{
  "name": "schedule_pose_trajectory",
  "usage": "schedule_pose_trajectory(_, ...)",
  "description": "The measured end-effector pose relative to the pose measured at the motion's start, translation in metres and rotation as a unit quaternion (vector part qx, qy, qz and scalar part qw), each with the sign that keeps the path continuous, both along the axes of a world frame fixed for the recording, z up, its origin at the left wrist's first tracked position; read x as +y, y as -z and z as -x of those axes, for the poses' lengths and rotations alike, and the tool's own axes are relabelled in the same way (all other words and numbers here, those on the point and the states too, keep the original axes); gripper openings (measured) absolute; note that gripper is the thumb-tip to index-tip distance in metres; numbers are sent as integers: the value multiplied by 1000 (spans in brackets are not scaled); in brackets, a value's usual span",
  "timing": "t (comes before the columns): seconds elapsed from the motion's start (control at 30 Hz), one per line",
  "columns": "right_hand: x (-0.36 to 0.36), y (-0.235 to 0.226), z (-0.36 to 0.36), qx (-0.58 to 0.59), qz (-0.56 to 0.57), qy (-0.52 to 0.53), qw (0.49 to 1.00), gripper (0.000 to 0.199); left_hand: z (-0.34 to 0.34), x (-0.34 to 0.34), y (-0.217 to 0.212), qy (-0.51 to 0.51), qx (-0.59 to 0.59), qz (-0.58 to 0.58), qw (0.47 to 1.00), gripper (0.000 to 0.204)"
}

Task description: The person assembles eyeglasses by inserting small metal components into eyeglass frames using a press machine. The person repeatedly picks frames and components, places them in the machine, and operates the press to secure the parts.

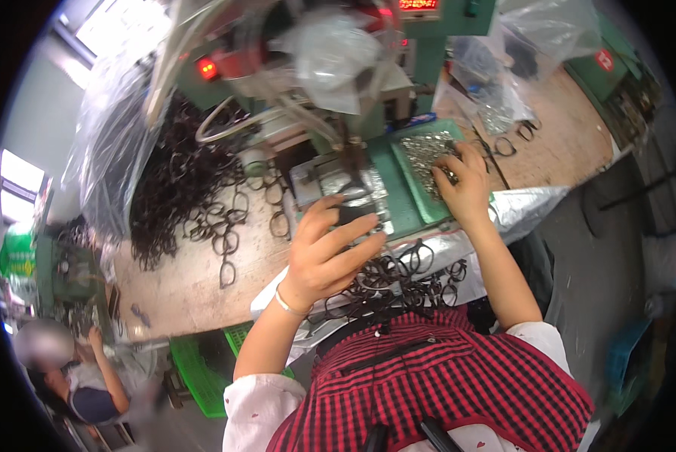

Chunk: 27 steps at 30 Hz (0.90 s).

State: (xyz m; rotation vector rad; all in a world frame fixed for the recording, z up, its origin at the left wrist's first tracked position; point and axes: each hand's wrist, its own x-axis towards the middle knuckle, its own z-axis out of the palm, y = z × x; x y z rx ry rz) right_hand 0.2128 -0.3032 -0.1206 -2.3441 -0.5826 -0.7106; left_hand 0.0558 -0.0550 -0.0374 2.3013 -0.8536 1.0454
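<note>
My left hand [327, 252], with a light bracelet at the wrist, reaches to the machine's work plate [383, 205]. Its bent fingers are around a dark curved piece [348, 212] that looks like an eyeglass frame, under the machine's tool head [351, 154]; the fingers partly hide it. Over the green tray [407, 179], my right hand [466, 184] dips its curled fingertips into a heap of small shiny metal parts [422, 148]. What exactly those fingertips pinch is too small to make out. Dark eyeglass frames [383, 280] lie piled on silvery sheeting in front of my apron.
A large heap of dark frames [176, 166] covers the bench's left side, with loose frames [226, 241] nearby. More frames [505, 146] lie right of the tray. The green machine [428, 71] stands ahead. A green basket [200, 369] is below; another person [100, 384] sits at lower left.
</note>
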Motion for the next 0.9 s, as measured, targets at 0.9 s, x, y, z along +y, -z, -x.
schedule_pose_trajectory(0.9,29,-31,11,189,-250,-47,948,15,-64,181,142,-654,233,-42,718,23)
